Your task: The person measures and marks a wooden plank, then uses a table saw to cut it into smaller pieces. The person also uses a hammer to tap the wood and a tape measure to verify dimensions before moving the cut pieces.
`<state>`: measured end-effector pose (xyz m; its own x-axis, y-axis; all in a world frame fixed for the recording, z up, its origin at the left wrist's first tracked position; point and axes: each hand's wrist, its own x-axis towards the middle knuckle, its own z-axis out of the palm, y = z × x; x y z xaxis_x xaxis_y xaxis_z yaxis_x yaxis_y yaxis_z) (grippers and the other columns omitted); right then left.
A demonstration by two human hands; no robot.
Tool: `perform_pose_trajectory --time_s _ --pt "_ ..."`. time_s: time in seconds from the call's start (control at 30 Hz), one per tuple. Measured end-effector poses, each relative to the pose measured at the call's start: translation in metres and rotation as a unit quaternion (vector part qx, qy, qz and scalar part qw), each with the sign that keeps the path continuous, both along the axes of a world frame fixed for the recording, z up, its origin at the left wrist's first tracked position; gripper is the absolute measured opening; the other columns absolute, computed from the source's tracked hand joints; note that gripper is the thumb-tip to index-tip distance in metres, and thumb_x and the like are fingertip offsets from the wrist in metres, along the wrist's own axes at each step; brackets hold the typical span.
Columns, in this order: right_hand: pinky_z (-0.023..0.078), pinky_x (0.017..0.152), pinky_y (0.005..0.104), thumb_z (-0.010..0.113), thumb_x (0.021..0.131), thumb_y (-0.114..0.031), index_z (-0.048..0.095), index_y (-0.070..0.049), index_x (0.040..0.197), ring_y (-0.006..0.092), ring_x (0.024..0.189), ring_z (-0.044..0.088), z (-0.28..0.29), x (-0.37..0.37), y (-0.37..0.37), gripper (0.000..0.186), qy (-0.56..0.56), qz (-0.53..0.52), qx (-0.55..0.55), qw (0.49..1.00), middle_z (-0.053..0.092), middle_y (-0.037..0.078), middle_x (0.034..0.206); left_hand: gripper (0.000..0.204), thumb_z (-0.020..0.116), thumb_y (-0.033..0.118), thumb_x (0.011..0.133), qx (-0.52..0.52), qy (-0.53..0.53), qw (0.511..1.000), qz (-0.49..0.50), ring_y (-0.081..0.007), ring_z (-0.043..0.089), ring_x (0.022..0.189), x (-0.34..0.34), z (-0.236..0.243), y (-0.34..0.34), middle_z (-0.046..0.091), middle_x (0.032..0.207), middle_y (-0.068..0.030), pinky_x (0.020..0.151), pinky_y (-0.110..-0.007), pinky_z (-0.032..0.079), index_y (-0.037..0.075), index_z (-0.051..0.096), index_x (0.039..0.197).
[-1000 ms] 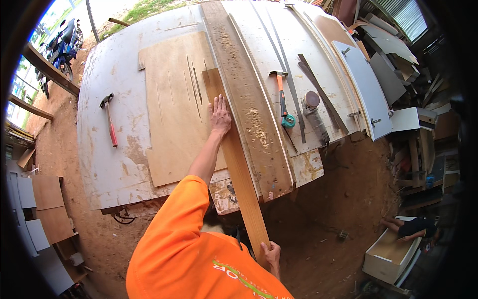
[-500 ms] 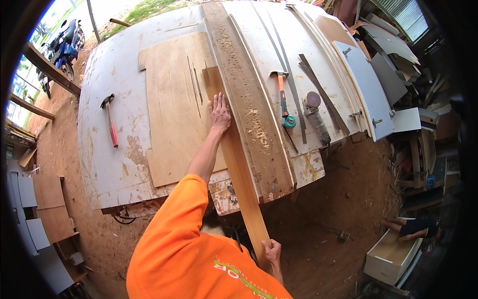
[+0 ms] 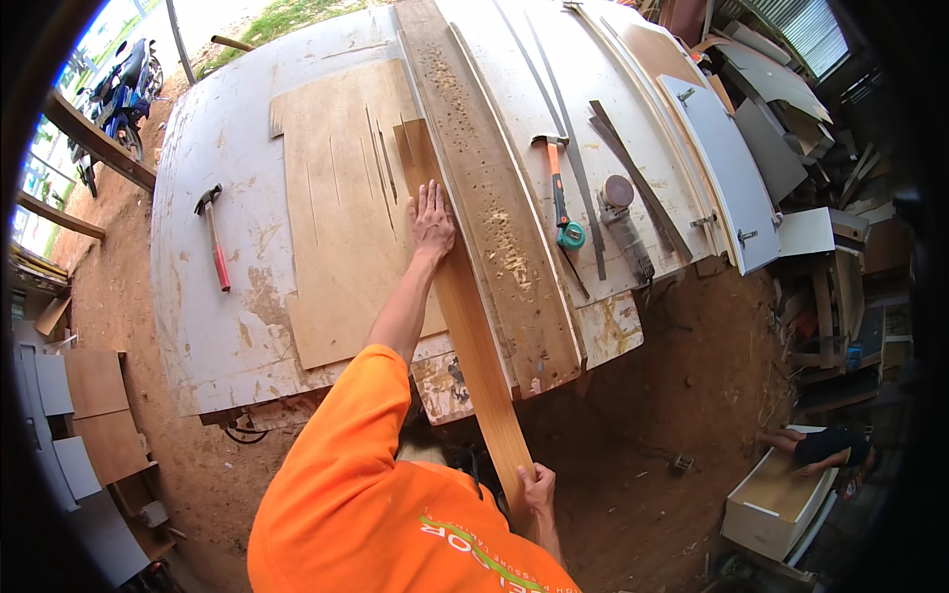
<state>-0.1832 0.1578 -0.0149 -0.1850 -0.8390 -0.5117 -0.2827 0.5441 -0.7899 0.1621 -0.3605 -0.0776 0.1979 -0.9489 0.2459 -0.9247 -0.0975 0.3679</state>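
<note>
A long, narrow wooden board [image 3: 481, 369] lies along the left side of a thick brown plank [image 3: 494, 212], and its near end sticks out past the bench's front edge towards me. My left hand [image 3: 432, 222] rests flat on the far half of the board, fingers stretched out and pointing away. Down by my body, my right hand [image 3: 537, 488] grips the right edge of the board's near end, thumb on top; its other fingers are partly hidden. Under the far part of the board is a thin plywood sheet [image 3: 336, 237] with several dark slits.
The worn white bench [image 3: 227, 346] carries a red-handled hammer [image 3: 215, 239] on the left. To the right are an orange-handled hammer [image 3: 557, 178], a teal tape measure [image 3: 570, 235], a clear jar [image 3: 625, 232] and a hinged white panel [image 3: 727, 178]. Another person [image 3: 825, 450] is by a drawer box [image 3: 776, 499].
The board's far end sits slightly farther away and to the left. Both hands keep their hold and place almost unchanged. The whole view has shifted a little.
</note>
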Motion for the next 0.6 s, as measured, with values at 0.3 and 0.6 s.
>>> perform_pose_trajectory --time_s 0.3,0.6 --pt "0.031 0.052 0.0271 0.076 0.093 -0.021 0.064 -0.001 0.076 0.0042 0.061 0.038 0.008 0.021 -0.039 0.029 0.012 0.005 0.003 1.000 0.048 -0.008 0.065 0.059 0.033 0.028 0.105 0.017 0.013 1.000 -0.001 -0.0268 0.018 0.157 -0.001 0.002 0.000 0.024 0.169 -0.0076 0.128 -0.049 0.006 0.006 0.029 0.160" --pt "0.038 0.055 0.0246 0.078 0.092 -0.021 0.071 -0.001 0.084 0.0038 0.062 0.049 0.011 -0.012 -0.012 0.023 -0.028 -0.018 0.139 0.990 0.062 -0.004 0.070 0.059 0.034 0.028 0.105 0.021 -0.020 1.000 0.004 -0.0275 0.019 0.157 -0.001 -0.002 -0.001 0.025 0.169 -0.0078 0.127 -0.050 0.006 0.006 0.029 0.160"
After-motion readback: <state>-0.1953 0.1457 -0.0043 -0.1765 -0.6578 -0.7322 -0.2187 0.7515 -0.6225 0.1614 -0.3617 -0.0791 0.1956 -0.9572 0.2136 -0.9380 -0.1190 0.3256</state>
